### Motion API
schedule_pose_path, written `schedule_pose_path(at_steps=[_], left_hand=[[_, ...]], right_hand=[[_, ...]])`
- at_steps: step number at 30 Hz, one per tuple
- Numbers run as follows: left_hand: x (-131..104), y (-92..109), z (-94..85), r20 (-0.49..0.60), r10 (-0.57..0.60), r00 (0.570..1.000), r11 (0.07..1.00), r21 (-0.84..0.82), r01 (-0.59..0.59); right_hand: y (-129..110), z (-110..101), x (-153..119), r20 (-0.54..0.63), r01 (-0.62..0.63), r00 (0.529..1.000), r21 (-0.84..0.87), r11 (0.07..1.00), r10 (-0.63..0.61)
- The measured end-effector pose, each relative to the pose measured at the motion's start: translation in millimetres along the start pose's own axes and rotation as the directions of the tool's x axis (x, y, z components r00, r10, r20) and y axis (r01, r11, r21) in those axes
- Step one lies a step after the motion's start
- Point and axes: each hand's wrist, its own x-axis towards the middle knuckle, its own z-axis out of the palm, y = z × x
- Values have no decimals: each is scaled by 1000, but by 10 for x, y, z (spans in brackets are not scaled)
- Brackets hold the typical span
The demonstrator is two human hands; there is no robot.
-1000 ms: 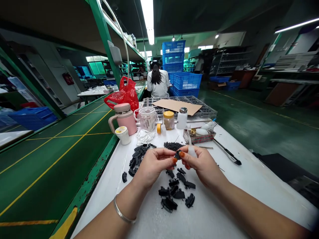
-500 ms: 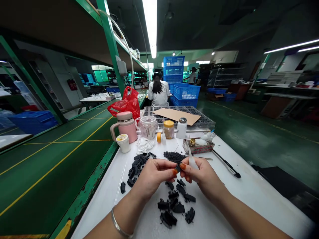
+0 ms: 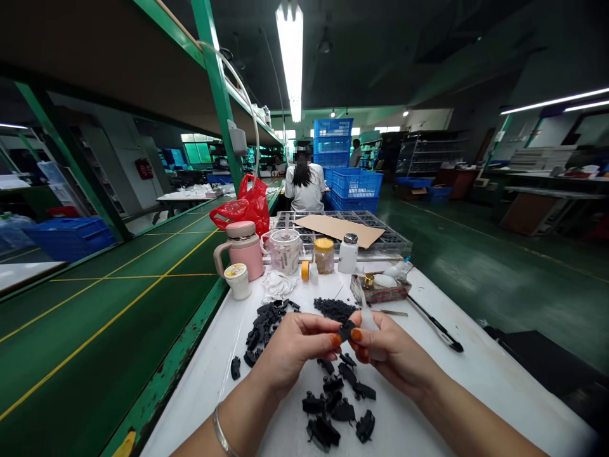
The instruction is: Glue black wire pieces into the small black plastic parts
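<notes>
Between the fingertips of both hands is a small black plastic part (image 3: 346,330). My left hand (image 3: 297,346) pinches it from the left. My right hand (image 3: 385,346) closes on its right side and also keeps a small white bottle (image 3: 367,317) with a thin nozzle in its grip, pointing up. Below the hands, several black parts (image 3: 342,411) lie scattered on the white table (image 3: 409,431). Left of my left hand is a bigger pile of similar black parts (image 3: 266,324). A heap of tiny black pieces (image 3: 333,308) lies just beyond the fingers.
Farther back stand a pink mug (image 3: 245,254), a white cup (image 3: 237,281), a clear tub (image 3: 285,251), a yellow-lidded jar (image 3: 324,256) and a white bottle (image 3: 349,252). Right are a small box (image 3: 380,291) and black tweezers (image 3: 440,330). A person (image 3: 304,184) sits ahead, back turned.
The view has tilted slightly, so the scene sits lower in the picture. The black part between my fingers has turned and shows more of its surface. Both hands keep their hold.
</notes>
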Motion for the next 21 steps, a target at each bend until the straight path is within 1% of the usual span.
schedule_pose_path(at_steps=[3, 6, 11, 15, 21], left_hand=[[-6, 13, 10, -28, 12, 1000, 1000, -7, -13], [-7, 12, 13, -22, 30, 999, 999, 13, -30], [-6, 16, 13, -2, 44, 999, 998, 47, -44], [-17, 22, 22, 2, 38, 999, 997, 68, -38], [-28, 32, 34, -2, 17, 1000, 999, 31, -17]], right_hand=[[-3, -19, 10, 11, -28, 1000, 68, 997, 27], [-9, -27, 17, 14, -38, 999, 99, 994, 36], [-27, -29, 16, 32, -18, 999, 27, 999, 17], [-43, -44, 7, 85, 29, 996, -52, 998, -24], [-33, -63, -8, 170, 76, 983, -65, 995, -64]])
